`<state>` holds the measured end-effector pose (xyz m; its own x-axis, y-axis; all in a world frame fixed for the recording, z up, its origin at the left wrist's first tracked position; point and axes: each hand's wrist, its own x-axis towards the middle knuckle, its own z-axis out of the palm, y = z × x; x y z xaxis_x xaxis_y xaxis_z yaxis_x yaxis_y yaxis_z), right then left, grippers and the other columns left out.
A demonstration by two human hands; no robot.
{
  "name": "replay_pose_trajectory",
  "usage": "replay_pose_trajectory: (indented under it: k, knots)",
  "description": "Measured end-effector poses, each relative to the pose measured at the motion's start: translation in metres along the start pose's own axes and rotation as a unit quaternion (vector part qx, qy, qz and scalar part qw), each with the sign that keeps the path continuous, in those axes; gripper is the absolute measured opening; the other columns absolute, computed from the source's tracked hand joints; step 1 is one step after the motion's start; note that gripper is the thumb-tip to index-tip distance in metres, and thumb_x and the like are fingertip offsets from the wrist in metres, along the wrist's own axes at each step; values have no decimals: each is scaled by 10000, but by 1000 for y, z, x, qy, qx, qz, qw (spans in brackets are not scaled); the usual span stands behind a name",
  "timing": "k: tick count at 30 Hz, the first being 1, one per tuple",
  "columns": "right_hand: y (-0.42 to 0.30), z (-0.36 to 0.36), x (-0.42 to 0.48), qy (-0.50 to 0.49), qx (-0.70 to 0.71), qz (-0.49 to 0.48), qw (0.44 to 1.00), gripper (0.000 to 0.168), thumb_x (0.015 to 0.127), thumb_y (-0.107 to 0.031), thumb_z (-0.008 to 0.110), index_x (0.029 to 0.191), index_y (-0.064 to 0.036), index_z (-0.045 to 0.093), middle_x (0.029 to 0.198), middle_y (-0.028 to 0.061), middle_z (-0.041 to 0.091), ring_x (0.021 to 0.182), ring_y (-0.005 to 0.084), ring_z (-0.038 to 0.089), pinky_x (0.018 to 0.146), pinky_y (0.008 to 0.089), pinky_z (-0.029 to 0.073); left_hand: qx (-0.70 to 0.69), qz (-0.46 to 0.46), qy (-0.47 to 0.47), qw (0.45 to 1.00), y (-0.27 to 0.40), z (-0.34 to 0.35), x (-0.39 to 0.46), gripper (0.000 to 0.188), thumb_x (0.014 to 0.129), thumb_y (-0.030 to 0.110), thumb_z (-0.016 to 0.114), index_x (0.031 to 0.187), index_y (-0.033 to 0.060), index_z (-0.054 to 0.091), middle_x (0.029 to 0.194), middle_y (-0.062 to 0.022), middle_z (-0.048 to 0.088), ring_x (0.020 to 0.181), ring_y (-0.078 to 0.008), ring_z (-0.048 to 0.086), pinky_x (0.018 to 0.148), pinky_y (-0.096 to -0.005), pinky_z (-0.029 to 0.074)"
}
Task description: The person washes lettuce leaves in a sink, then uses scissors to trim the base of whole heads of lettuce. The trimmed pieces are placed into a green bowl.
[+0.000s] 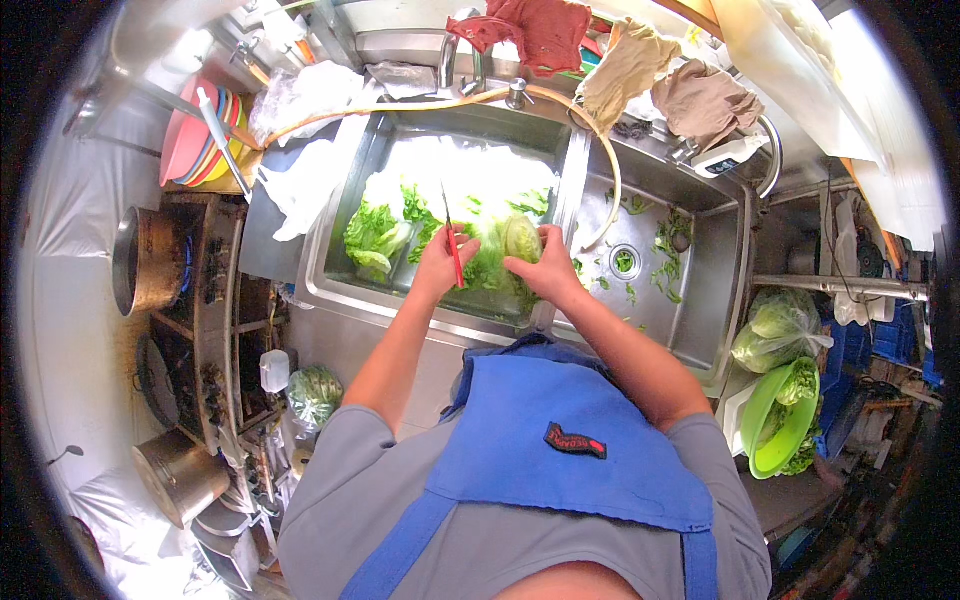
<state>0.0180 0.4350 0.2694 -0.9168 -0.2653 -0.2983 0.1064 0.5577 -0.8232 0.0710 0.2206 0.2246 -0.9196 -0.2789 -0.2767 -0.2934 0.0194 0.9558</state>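
My left hand (442,262) is closed around the red handle of a small knife (455,259), its thin blade pointing away from me. A green lettuce head (523,238) is in the grip of my right hand (555,271), with the thumb on its near side. Both hands are over the left basin of a steel sink (352,298). Loose lettuce leaves (373,234) lie in that basin, around and beyond the hands. Bright glare washes out the far part of the basin, so the leaves there are hard to make out.
The right basin (652,300) has leaf scraps about its drain (624,260). An orange hose (405,106) runs along the sink's back and droops into that basin. A pot (154,259) stands over a blue flame at left. A green bowl (756,442) holding greens is at right.
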Motion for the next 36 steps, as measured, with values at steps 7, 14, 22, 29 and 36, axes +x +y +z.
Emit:
replay_pose_trajectory:
  k: [7, 14, 22, 29, 36]
  knots:
    - [28, -34, -10, 27, 278, 56, 958, 624, 801, -210, 783, 1271, 35, 454, 1175, 182, 617, 1030, 255, 631, 909, 358, 509, 204, 7, -8, 979, -45, 14, 93, 434, 824, 324, 750, 1100, 2, 657, 923, -145, 719, 852, -262, 695, 787, -371, 545]
    - [20, -117, -59, -36, 577, 136, 804, 577, 857, -154, 627, 1389, -32, 440, 1260, 152, 603, 1172, 319, 600, 1046, 450, 473, 467, 45, -31, 883, -82, 93, 215, 330, 860, 405, 577, 1050, 172, 713, 954, -132, 721, 860, -350, 676, 767, -468, 528]
    - [65, -167, -71, 43, 649, 150, 744, 528, 845, -213, 563, 1332, -13, 530, 1255, 163, 629, 1162, 342, 609, 1058, 504, 444, 548, 21, -28, 836, -108, 104, 260, 525, 889, 582, 562, 1077, 113, 703, 1015, -147, 718, 932, -351, 690, 796, -468, 549]
    - [91, -221, -108, 121, 631, 87, 761, 461, 878, -142, 552, 1326, -33, 534, 1196, 135, 653, 1105, 305, 641, 994, 479, 506, 465, 170, 2, 869, -82, 64, 234, 304, 872, 279, 649, 1154, 166, 648, 951, -94, 722, 856, -309, 683, 728, -410, 528]
    - [174, -335, -229, 476, 599, 172, 620, 448, 859, -195, 675, 1278, -69, 577, 1180, 128, 657, 1073, 314, 648, 938, 479, 539, 269, 290, -218, 892, 1, 141, 106, 167, 855, 127, 709, 1003, 86, 643, 702, -92, 641, 633, -250, 616, 620, -368, 491]
